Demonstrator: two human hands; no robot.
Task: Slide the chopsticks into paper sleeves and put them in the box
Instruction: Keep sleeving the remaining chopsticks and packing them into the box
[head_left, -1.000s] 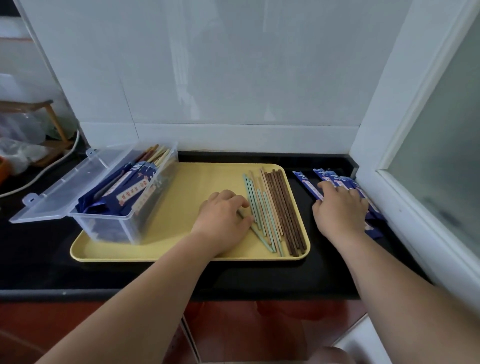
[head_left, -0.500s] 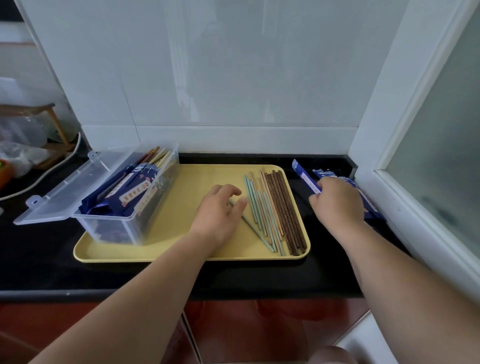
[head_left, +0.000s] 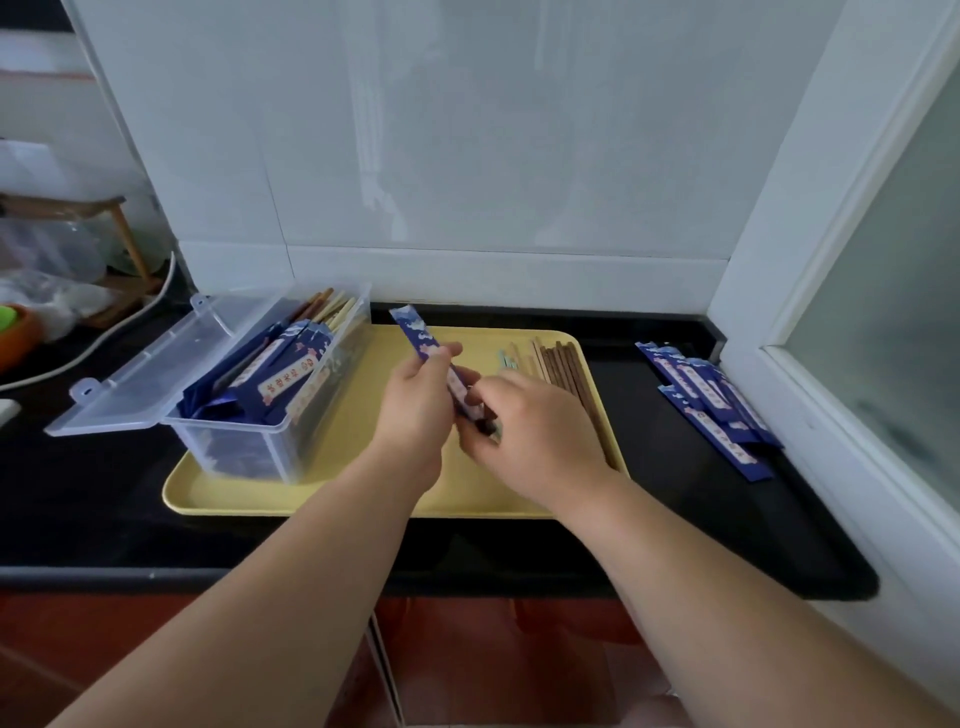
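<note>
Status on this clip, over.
Left hand and right hand both gripping one sleeve above tray. Chopsticks inside it: cannot tell. Box open, nothing blocking.

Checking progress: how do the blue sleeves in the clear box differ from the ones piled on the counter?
Pose: boxed sleeves lean tilted; counter sleeves lie flat. State: boxed sleeves show chopstick ends poking out; counter sleeves look empty. Both are blue with pale labels.
</note>
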